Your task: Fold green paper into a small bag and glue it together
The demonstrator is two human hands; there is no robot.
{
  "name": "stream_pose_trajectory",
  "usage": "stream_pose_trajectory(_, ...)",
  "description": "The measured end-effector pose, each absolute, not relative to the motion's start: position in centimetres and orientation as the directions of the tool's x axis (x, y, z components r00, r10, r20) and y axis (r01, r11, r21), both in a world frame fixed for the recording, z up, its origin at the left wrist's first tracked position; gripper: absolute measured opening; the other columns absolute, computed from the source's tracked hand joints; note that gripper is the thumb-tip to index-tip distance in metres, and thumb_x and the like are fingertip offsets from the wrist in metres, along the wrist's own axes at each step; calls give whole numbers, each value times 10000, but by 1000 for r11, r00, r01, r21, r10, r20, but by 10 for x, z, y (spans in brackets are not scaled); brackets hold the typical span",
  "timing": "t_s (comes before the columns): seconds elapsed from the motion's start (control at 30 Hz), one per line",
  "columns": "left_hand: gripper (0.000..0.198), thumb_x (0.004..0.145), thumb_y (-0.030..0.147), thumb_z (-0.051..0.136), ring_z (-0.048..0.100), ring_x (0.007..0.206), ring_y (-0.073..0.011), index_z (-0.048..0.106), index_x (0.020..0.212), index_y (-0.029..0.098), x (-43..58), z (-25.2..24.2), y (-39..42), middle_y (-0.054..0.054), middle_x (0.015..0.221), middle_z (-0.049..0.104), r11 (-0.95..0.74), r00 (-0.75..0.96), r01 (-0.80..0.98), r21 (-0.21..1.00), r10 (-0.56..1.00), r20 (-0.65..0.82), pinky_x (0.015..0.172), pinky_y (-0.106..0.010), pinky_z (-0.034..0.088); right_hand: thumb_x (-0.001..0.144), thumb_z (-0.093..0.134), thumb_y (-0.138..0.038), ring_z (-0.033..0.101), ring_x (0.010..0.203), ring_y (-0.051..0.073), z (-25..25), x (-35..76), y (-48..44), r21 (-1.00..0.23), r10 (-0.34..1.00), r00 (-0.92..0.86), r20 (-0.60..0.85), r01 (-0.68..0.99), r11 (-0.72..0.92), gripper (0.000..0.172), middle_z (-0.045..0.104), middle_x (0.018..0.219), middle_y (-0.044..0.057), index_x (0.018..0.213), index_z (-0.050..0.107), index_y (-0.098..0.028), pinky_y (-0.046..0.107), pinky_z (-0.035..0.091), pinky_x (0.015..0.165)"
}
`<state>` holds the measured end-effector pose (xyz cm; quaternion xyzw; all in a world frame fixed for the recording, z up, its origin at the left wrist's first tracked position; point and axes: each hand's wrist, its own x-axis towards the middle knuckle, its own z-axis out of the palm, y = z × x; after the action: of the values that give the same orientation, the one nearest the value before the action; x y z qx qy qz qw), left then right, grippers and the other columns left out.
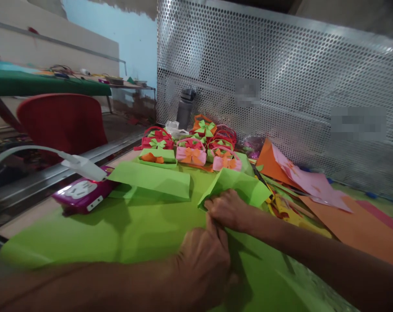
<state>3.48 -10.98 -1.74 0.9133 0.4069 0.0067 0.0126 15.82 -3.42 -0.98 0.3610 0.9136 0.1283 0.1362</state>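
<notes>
A large green paper sheet [118, 225] covers the table in front of me. My right hand [227, 210] is closed, pinching a folded part of the green paper [238, 184] that stands up from the sheet. My left hand [203, 260] is closed just below it, with fingers pressed on the same fold where the two hands meet. What lies under the left fingers is hidden.
A folded green piece [154, 180] lies to the left. Several small paper baskets with bows [191, 149] stand behind. A purple device [82, 195] with a white lamp arm sits at the left. Orange and pink sheets [313, 182] lie right. A grey bottle [185, 108] and a perforated metal panel [281, 78] stand at the back.
</notes>
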Motion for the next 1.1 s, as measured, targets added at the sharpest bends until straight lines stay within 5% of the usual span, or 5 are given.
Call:
stream_pose_trajectory(0.57, 841, 793, 550, 474, 623, 742, -358, 291, 1343, -59, 36, -7, -102, -348, 1167, 498, -687, 680, 725, 41, 705, -204, 623, -457, 496, 828, 471, -114, 590, 559, 159, -5, 159, -33, 362, 622, -773, -129, 547, 755, 108, 650, 672, 61, 797, 573, -133, 255, 249, 444)
stream_pose_trajectory(0.87, 904, 747, 680, 434, 626, 664, -316, 351, 1337, -1, 35, -19, -106, -286, 1060, 589, -669, 667, 743, 16, 738, -99, 625, -426, 479, 863, 392, -99, 601, 609, 167, -9, 160, -28, 351, 552, -819, -160, 475, 807, 191, 649, 716, 72, 833, 578, -130, 264, 283, 474)
stream_pose_trajectory(1.1, 980, 701, 723, 449, 611, 647, -316, 344, 1337, -16, 35, -15, -105, -307, 1148, 534, -676, 680, 733, 71, 731, -56, 567, -419, 467, 823, 486, -116, 606, 565, 182, -4, 159, -35, 332, 665, -729, -162, 594, 733, 123, 655, 648, 79, 773, 597, -134, 253, 281, 460)
